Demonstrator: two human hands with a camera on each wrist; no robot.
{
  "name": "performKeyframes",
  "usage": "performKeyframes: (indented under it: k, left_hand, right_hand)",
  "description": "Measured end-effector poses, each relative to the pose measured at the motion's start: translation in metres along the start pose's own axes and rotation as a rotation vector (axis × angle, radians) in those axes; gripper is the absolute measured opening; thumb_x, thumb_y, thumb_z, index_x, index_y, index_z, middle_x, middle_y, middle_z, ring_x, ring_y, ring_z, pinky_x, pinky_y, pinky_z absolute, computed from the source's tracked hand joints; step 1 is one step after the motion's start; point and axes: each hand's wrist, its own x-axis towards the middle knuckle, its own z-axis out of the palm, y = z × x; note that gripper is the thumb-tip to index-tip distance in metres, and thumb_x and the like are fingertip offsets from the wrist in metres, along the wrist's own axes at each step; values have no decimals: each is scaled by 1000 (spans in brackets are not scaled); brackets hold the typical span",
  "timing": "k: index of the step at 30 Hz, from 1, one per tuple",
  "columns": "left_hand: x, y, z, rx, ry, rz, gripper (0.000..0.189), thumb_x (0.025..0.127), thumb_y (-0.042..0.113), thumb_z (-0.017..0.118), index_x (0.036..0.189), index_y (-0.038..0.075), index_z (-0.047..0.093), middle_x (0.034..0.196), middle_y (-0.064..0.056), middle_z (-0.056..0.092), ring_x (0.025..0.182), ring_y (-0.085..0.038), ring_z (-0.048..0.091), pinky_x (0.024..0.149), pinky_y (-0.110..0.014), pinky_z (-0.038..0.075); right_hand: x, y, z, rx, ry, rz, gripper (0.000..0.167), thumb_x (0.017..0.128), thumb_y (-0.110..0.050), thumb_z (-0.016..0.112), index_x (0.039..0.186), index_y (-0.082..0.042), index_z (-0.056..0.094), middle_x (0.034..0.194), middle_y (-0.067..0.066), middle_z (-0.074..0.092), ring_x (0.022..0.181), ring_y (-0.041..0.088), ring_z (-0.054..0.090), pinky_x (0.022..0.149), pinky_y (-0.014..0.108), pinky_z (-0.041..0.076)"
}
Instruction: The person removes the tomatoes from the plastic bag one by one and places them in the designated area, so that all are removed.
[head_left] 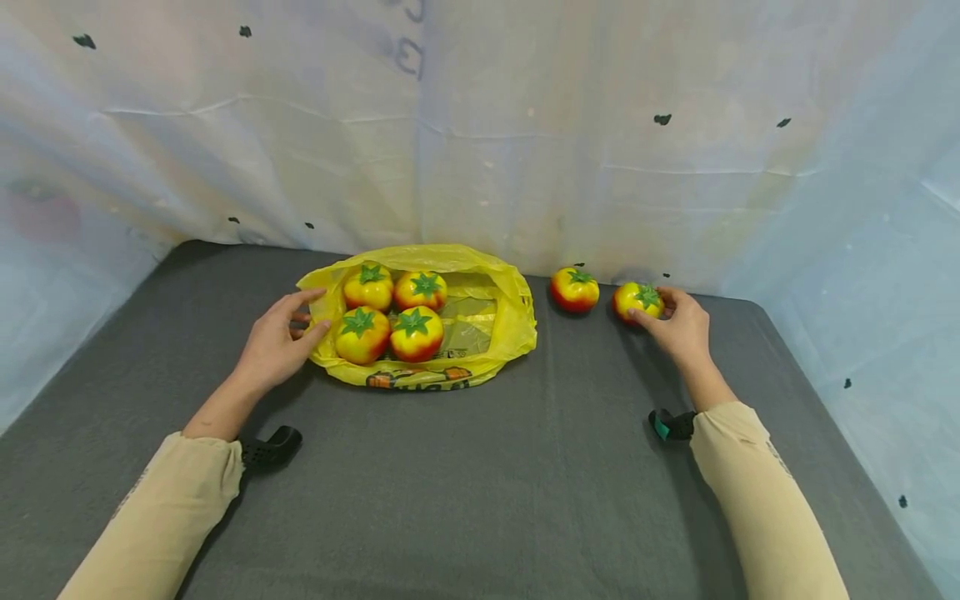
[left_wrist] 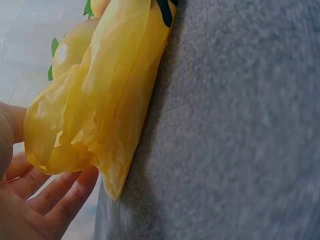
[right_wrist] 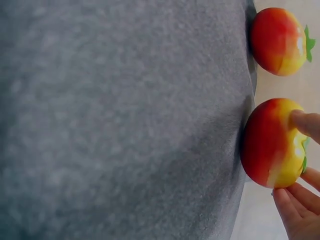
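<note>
A yellow plastic bag lies with its mouth wide, several red-and-yellow toy tomatoes with green leaf tops, such as this toy tomato, inside its left half. At the bag's left rim, my left hand touches the plastic with thumb and fingers spread apart; the left wrist view shows the bag between them. To the right, my right hand pinches a toy tomato between thumb and fingers, low at the table surface. Another toy tomato sits just left of it in the head view.
The dark grey table ends at the back against a whitish plastic sheet, with more sheeting on both sides. Black straps with mounts are on both wrists.
</note>
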Motion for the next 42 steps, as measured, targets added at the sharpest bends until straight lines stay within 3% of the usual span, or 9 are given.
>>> performKeyframes:
  k: [11,23,42]
  left_hand:
    - [1,2,1,-7,5,1,50,99,21,54,143,2,40,136,-27,43,109,-42,50,85,-57,47]
    - [0,0,0,-9,5,-1,51,99,22,53,144,2,40,136,-27,43,109,-43,50,86,-57,47]
    - [-1,0,0,-15,1,-1,50,99,22,52,143,1,41,134,-27,44,108,-41,50,85,-57,47]
  right_hand:
    - [4,-2,2,34,-28,21,69,90,-35,67,142,2,41,139,27,46,123,41,49,103,50,41]
    - [-7,-8,-5,82,-46,70,78,90,-45,64,150,-9,32,149,23,38,125,42,49,100,52,44]
    - [-30,-36,1,192,-51,-5,72,86,-45,69,143,-10,45,142,17,49,122,36,55,100,47,46]
